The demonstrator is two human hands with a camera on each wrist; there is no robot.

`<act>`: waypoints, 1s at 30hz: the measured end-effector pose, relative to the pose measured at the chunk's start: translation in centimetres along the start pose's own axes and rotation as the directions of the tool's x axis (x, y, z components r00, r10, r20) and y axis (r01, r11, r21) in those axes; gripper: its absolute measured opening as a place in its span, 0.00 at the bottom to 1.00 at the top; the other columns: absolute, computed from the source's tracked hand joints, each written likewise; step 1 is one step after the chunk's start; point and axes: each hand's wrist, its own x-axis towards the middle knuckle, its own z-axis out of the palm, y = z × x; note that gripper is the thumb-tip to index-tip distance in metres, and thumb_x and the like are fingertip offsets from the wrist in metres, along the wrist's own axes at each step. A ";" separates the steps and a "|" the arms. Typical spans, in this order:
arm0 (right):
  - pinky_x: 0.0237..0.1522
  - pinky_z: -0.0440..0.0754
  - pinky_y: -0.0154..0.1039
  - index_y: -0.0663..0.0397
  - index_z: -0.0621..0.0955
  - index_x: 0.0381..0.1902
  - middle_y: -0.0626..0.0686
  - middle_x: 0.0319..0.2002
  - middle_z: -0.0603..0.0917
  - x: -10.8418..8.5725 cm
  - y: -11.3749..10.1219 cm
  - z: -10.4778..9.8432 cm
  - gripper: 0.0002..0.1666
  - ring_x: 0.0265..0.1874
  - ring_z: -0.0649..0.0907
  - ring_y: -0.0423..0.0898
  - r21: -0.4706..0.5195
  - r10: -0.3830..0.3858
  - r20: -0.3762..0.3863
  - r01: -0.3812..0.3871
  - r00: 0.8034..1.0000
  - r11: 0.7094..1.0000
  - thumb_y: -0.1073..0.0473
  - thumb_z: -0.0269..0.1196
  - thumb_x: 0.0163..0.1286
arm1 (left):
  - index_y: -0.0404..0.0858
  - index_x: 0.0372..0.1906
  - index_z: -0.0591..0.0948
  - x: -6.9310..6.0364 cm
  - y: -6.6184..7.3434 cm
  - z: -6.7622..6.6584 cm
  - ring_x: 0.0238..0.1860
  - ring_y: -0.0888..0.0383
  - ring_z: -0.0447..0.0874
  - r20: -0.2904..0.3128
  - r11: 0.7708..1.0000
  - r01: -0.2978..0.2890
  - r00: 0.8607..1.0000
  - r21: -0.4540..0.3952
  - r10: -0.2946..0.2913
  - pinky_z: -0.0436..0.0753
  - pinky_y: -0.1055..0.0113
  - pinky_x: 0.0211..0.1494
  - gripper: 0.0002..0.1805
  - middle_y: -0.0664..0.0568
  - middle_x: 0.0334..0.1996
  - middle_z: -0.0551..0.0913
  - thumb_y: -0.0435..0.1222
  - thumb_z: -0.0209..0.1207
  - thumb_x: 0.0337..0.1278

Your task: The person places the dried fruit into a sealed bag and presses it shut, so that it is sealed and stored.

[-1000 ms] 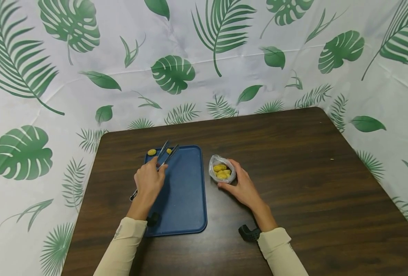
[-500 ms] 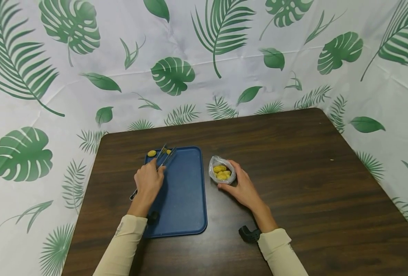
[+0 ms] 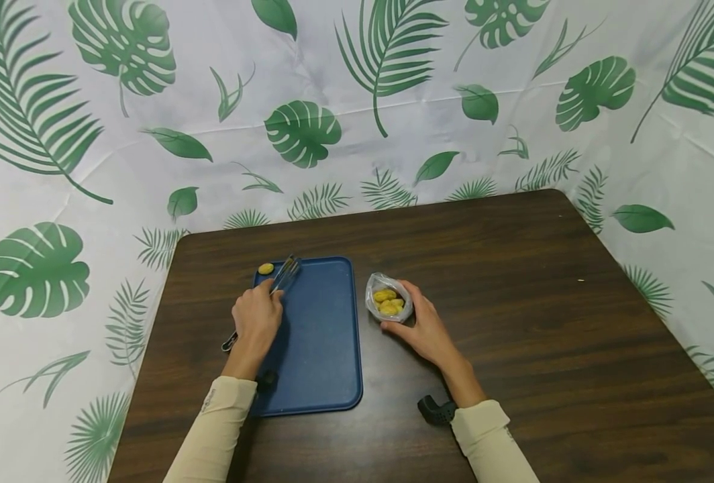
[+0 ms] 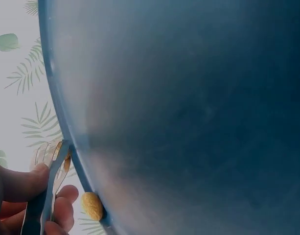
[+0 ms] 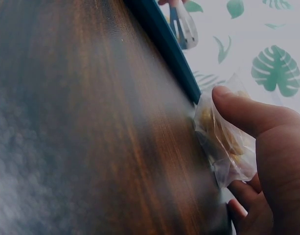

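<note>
"Blue, one tray [image 3: 323, 335]: shall we count outward from it?"

"Let's. Over its left side we have one left hand [image 3: 256, 315], fingers wrapped round one pair of metal tongs [image 3: 284, 274]. The tongs point at the tray's far edge, their arms drawn close together."

"And to the tray's right?"

"One right hand [image 3: 423, 325], thumb and fingers curled partway round one clear plastic bag [image 3: 371, 296]. The bag sits upright just beside the tray, on one dark wooden table [image 3: 514, 302]."

"How many yellow pieces do we make it?"

"One loose piece [image 3: 266, 268] at the tray's far left corner, one gripped piece [image 4: 67, 162] between the tongs' tips at the tray's far edge, and at least three bagged pieces [image 3: 390, 306]. We can't tell how many lie underneath."

"Do our views agree?"

"Each adds something. From the head we look down into the bag and make out separate lumps; from the right wrist we get only its side, with blurred yellow through the plastic. From the left wrist we see the thumb and fingers pressing the tongs from opposite sides, and yellow showing between the slotted tips. From the head, that gripped piece is barely an amber tint above the tray's far edge."
</note>
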 end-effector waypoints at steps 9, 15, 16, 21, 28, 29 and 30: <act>0.70 0.68 0.66 0.40 0.63 0.77 0.54 0.72 0.74 0.0 0.2 0.0 0.54 0.71 0.73 0.58 -0.014 0.006 -0.005 -0.006 1.000 1.000 0.45 0.79 0.59 | 0.36 0.57 0.86 -0.7 0.2 -1.0 0.36 0.30 0.88 -0.068 0.999 -0.023 0.997 -0.039 0.020 0.83 0.36 0.38 0.18 0.31 0.41 0.90 0.41 0.64 0.68; 0.70 0.69 0.66 0.40 0.64 0.77 0.54 0.72 0.74 0.0 0.2 0.0 0.54 0.71 0.73 0.58 -0.010 0.009 -0.003 -0.009 1.000 1.000 0.45 0.79 0.59 | 0.37 0.58 0.85 -1.4 0.4 -2.1 0.36 0.30 0.88 -0.098 0.998 -0.015 0.995 -0.063 0.009 0.82 0.35 0.37 0.19 0.31 0.42 0.90 0.41 0.64 0.68; 0.70 0.69 0.66 0.40 0.64 0.77 0.54 0.72 0.74 0.0 0.1 0.0 0.54 0.71 0.73 0.58 -0.008 0.008 -0.002 -0.008 1.000 1.000 0.45 0.79 0.59 | 0.37 0.59 0.85 -1.5 0.4 -2.3 0.36 0.29 0.88 -0.100 0.998 -0.010 0.995 -0.066 0.003 0.82 0.35 0.37 0.19 0.31 0.43 0.90 0.42 0.64 0.69; 0.71 0.68 0.66 0.41 0.64 0.77 0.55 0.72 0.74 0.0 0.1 -0.1 0.54 0.71 0.73 0.59 -0.013 -0.003 -0.005 0.003 1.000 1.000 0.46 0.79 0.59 | 0.37 0.59 0.85 -2.0 0.6 -2.9 0.36 0.29 0.88 -0.130 0.996 -0.016 0.992 -0.085 0.005 0.81 0.34 0.38 0.19 0.32 0.42 0.90 0.42 0.63 0.69; 0.71 0.68 0.66 0.41 0.63 0.77 0.54 0.72 0.74 0.0 0.2 -0.1 0.54 0.71 0.73 0.58 -0.019 -0.008 -0.009 0.008 1.000 1.000 0.46 0.79 0.59 | 0.38 0.57 0.86 -2.3 0.9 -3.3 0.35 0.29 0.88 -0.163 0.994 -0.039 0.986 -0.103 0.021 0.81 0.34 0.37 0.18 0.32 0.40 0.90 0.41 0.64 0.68; 0.71 0.69 0.66 0.41 0.64 0.77 0.54 0.72 0.74 0.0 0.2 -0.1 0.54 0.71 0.73 0.58 -0.019 -0.010 -0.008 0.010 1.000 1.000 0.46 0.79 0.59 | 0.38 0.57 0.86 -2.4 1.0 -3.4 0.35 0.29 0.88 -0.168 0.994 -0.040 0.986 -0.104 0.022 0.81 0.34 0.37 0.18 0.32 0.40 0.90 0.41 0.65 0.68; 0.71 0.69 0.66 0.41 0.64 0.77 0.55 0.72 0.74 0.0 0.2 0.0 0.54 0.71 0.74 0.58 -0.020 -0.012 -0.009 0.012 1.000 1.000 0.46 0.79 0.59 | 0.38 0.57 0.86 -2.5 1.0 -3.5 0.35 0.29 0.88 -0.175 0.994 -0.041 0.984 -0.106 0.022 0.81 0.35 0.36 0.18 0.32 0.40 0.90 0.41 0.65 0.67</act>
